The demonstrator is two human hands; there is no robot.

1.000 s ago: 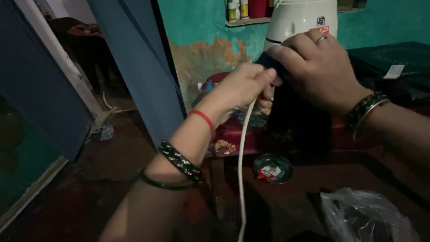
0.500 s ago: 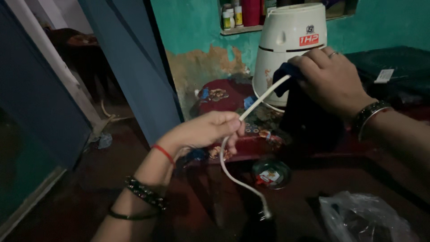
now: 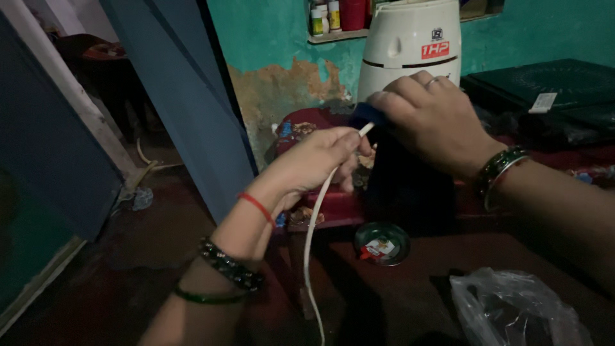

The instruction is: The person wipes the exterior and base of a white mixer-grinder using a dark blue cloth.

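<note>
Since half a second ago, the left hand (image 3: 320,160) has risen back beside the right hand (image 3: 432,122), in front of the white appliance (image 3: 410,48). Its fingers pinch the white cord (image 3: 312,224), drawing it taut. Below that grip, the cord hangs almost straight down. The right hand closes on a dark blue cloth (image 3: 366,115) against the cord's upper end.

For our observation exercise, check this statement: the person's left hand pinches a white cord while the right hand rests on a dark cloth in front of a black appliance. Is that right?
Not quite. The head view shows the appliance is white, not black. The left hand does pinch the white cord, and the right hand rests on the dark cloth.
</note>
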